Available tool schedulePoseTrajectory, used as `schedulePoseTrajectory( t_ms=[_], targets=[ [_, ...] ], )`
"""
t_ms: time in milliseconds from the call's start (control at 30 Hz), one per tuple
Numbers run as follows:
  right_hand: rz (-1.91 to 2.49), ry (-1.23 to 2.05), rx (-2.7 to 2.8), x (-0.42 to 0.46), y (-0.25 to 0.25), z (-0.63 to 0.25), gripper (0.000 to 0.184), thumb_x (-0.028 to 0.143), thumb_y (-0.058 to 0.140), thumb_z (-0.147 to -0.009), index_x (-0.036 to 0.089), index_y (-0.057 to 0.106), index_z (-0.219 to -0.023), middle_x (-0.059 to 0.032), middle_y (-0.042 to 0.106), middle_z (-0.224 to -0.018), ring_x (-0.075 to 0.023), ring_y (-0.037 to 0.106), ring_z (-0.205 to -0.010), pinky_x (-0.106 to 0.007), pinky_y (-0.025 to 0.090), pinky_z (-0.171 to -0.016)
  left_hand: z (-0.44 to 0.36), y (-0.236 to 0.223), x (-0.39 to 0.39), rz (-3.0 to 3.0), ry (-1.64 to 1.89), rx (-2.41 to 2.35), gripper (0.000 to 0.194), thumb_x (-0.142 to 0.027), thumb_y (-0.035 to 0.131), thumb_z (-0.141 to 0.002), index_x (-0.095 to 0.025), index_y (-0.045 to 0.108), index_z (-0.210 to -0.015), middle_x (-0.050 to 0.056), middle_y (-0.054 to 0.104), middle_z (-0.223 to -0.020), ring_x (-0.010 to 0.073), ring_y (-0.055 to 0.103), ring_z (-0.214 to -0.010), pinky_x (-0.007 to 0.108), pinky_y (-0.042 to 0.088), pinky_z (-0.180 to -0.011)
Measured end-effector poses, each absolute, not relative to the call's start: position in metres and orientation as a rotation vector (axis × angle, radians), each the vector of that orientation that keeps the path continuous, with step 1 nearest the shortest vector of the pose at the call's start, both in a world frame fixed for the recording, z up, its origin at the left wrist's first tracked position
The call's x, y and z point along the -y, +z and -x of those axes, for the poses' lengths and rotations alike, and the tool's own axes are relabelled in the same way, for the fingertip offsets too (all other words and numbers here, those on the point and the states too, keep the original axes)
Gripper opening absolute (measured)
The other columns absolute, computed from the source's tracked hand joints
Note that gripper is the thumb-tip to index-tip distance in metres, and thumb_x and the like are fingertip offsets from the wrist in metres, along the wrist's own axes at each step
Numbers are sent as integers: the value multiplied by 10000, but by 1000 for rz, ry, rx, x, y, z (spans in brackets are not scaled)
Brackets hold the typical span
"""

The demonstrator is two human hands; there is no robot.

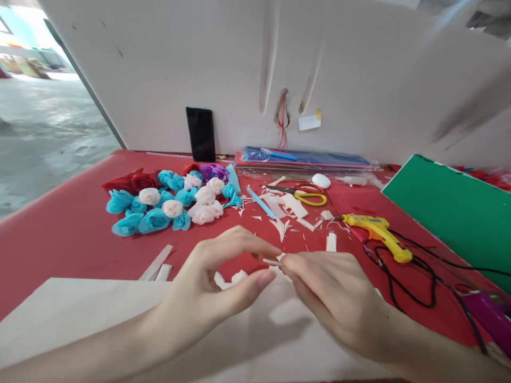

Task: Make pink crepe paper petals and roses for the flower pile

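Note:
Over a large sheet of pale paper (99, 314), my two hands almost meet at the fingertips. My right hand (331, 292) is closed, its fingertips pinching a small piece of white paper (271, 261). The left one, my left hand (219, 271), curves around with thumb and index finger apart. Its index fingertip comes close to the paper piece; whether they touch I cannot tell. Below and behind the left fingers some small white paper petals (239, 276) show in part. Pale paper strips (157, 263) lie left of my left hand.
Turquoise, pink, red and purple paper roses (155, 219) cluster at the back left. Scissors (310, 198), a light-blue stick (261, 202) and white scraps (294, 205) lie mid-table. A yellow glue gun (379, 231) with looping black cable, a green board (447, 213) and a propped phone (200, 134) surround them.

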State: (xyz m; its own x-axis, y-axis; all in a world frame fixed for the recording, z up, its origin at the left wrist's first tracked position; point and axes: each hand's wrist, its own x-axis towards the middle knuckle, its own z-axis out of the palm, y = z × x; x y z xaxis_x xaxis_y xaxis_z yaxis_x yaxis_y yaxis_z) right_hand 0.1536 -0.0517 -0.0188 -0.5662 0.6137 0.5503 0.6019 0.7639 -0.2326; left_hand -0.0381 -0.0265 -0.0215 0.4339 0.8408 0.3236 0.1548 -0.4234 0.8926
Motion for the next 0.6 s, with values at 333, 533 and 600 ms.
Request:
schedulePoseTrajectory(
  t_ms=[333, 533, 600],
  targets=[
    [826, -422, 2400, 47, -16, -150, 326, 88, 320, -947, 71, 613, -805, -64, 646, -614, -153, 597, -549, -277, 422, -486, 34, -21, 24, -1829, 1099, -864, 138, -134, 695, -738, -261, 750, -743, -40, 731, -694, 134, 624, -684, 193, 499, -626],
    [812, -422, 2432, 46, -18, -152, 322, 97, 323, -942, 80, 612, -802, -57, 637, -611, -152, 576, -537, -280, 410, -480, 34, -22, 23, -1817, 1061, -905, 127, -137, 692, -740, -253, 743, -735, -43, 721, -696, 121, 622, -667, 182, 495, -625],
    [808, -396, 2446, 46, -19, -153, 318, 90, 322, -931, 90, 608, -792, -63, 641, -628, -158, 576, -545, -287, 408, -483, 34, -23, 23, -1815, 1047, -902, 121, -141, 685, -747, -248, 740, -729, -40, 715, -689, 122, 621, -666, 187, 493, -626]
  ],
)
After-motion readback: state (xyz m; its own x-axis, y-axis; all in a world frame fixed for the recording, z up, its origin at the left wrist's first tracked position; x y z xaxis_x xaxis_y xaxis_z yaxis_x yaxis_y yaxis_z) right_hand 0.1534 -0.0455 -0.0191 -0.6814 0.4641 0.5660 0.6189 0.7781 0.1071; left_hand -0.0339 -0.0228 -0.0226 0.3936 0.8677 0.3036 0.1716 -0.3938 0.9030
